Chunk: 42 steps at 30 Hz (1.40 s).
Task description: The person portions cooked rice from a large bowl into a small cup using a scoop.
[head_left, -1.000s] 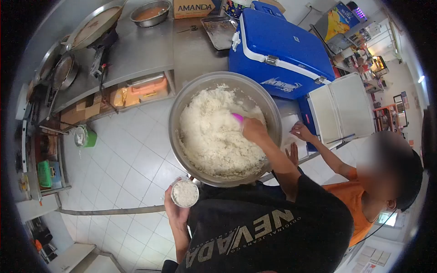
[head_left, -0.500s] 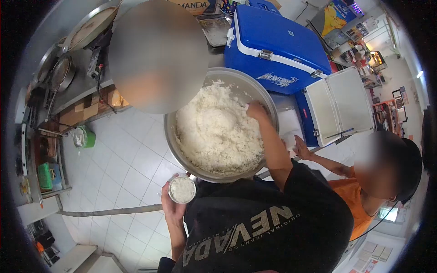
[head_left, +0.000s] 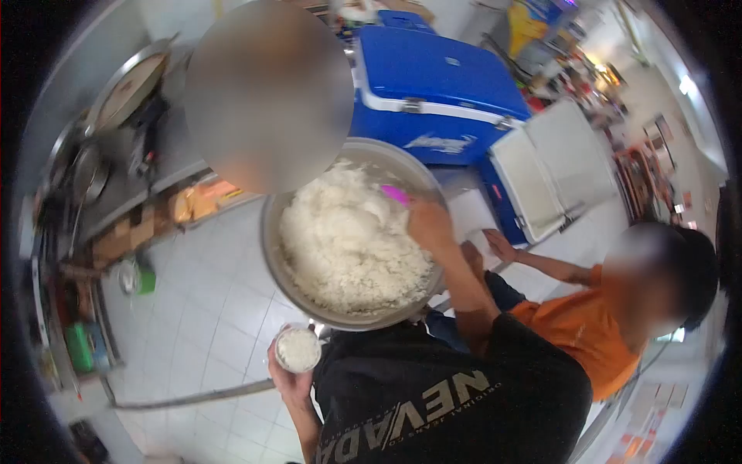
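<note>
A large metal pot [head_left: 272, 267] holds a heap of white rice [head_left: 352, 247]. My right hand [head_left: 431, 228] is closed around a pink scoop [head_left: 394, 193] over the right side of the rice. Left of the pot's lower edge, my left hand [head_left: 291, 380] grips a small round cup filled with rice [head_left: 298, 349]. The cup is upright, its open top facing the camera. A blurred patch hides the pot's upper left edge.
A co-worker in an orange shirt [head_left: 576, 332] stands at the right, one hand [head_left: 501, 245] near the pot. Behind are a closed blue cooler [head_left: 444, 77] and one with a raised white lid [head_left: 576, 155]. Pans [head_left: 127, 89] stand on the left counter; a green bucket [head_left: 139, 277] is on the floor.
The view has shifted, moving the coolers and pot left in frame. My right hand went to the pot's upper right side, then back lower, the pink scoop showing again. My left hand keeps the cup.
</note>
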Available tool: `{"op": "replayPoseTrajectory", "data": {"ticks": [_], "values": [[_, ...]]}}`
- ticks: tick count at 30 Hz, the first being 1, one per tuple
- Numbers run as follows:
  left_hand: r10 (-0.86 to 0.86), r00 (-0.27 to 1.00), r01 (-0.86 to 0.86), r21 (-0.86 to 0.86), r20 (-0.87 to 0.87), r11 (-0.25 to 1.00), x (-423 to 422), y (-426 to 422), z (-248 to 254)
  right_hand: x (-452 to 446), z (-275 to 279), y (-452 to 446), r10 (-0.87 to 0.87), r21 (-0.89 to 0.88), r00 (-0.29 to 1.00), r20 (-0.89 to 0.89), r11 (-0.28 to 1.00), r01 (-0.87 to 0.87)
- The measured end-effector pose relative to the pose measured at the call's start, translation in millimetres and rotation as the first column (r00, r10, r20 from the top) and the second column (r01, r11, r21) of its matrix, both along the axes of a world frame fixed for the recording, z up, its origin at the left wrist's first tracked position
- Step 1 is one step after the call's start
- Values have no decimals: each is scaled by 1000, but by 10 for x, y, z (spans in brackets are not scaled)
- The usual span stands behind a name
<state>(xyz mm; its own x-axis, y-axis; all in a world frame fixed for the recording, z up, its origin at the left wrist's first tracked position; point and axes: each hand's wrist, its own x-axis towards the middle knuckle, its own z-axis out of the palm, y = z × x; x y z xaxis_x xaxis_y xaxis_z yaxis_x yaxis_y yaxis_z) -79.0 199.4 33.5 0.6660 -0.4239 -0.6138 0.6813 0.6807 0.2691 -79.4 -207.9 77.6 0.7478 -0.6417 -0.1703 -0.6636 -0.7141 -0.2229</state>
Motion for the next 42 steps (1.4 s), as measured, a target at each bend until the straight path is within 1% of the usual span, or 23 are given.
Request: {"op": "replayPoseTrajectory", "data": {"ticks": [3, 5, 8, 11, 14, 17, 19, 20, 21, 22, 24, 26, 28, 31, 33, 34, 35, 37, 38, 39, 40, 41, 42], "values": [[27, 1000, -27, 18, 3, 999, -73, 46, -136, -26, 1, 236, 7, -12, 999, -37, 1000, -8], [25, 999, -26, -5, -19, 1000, -68, 85, -182, -86, 185, 498, -42, 58, 998, 56, 998, 39], [-12, 995, 4, -88, -96, 996, -28, 104, -173, -283, 128, 669, 65, 130, 998, 22, 989, -67], [-218, 974, 212, -94, -63, 973, 11, 71, 51, -526, 54, 898, -55, 125, 975, 216, 992, 28], [-354, 934, 339, -186, -50, 922, 98, 77, -64, -820, -319, 905, -87, 229, 898, 432, 973, -16], [-500, 865, 500, -167, 40, 850, 45, -51, 39, -1229, -118, 1054, -297, 548, 855, 425, 837, 19], [-608, 792, 610, -118, 58, 783, -58, -214, 252, -1586, -216, 1131, -426, 636, 728, 537, 772, -18], [-633, 774, 605, -260, -32, 753, -98, -277, 217, -1788, -268, 1185, -488, 680, 659, 573, 732, -49], [-712, 701, 701, -219, 37, 679, -171, -391, 238, -2007, -242, 1238, -543, 734, 642, 542, 678, -46], [-765, 644, 750, -194, -5, 632, -266, -521, 247, -2242, -155, 1284, -592, 784, 627, 506, 618, -49], [-837, 527, 842, -226, 150, 490, -540, -849, 443, -2695, -101, 1301, -653, 841, 621, 434, 541, -20], [-868, 489, 787, -473, 88, 395, -797, -1183, 381, -3065, -250, 1321, -708, 877, 621, 336, 476, 68], [-860, 511, 749, -494, 5, 442, -1110, -1594, 348, -3418, -637, 1340, -770, 904, 605, 203, 385, 187], [-797, 601, 672, -505, -55, 542, -1454, -2377, 55, -3829, -1351, 1447, -805, 931, 567, 177, 324, 170], [-771, 632, 736, -373, 77, 565, -1576, -2991, -189, -3948, -1636, 1475, -813, 968, 577, 77, 200, 152], [-720, 686, 711, -303, 103, 635, -1640, -3350, -419, -3897, -1514, 1443, -798, 960, 595, 96, 231, 155], [-637, 686, 709, -127, 351, 694, -1722, -3609, -543, -3929, -1625, 1439, -760, 953, 636, 135, 274, 125], [-617, 671, 685, -25, 412, 728, -1728, -4283, -1138, -4086, -1972, 1404, -709, 945, 681, 180, 317, 80], [-670, 706, 701, -99, 228, 706, -1664, -4683, -1611, -4121, -1973, 1378, -711, 942, 680, 182, 324, 86], [-731, 602, 555, 491, 320, 672, -1714, -5037, -1819, -4120, -1918, 1364, -713, 939, 676, 187, 332, 90], [-795, 411, 306, 755, 445, 581, -1769, -5212, -1888, -4128, -1861, 1322, -714, 934, 672, 195, 345, 97], [-870, 250, -68, 904, 425, 423, -1825, -5385, -1949, -4155, -1824, 1268, -690, 935, 706, 162, 336, 113], [-891, -2, -289, 853, 453, 434, -1850, -5454, -1940, -4191, -1805, 1233, -664, 935, 736, 130, 329, 131]]}}
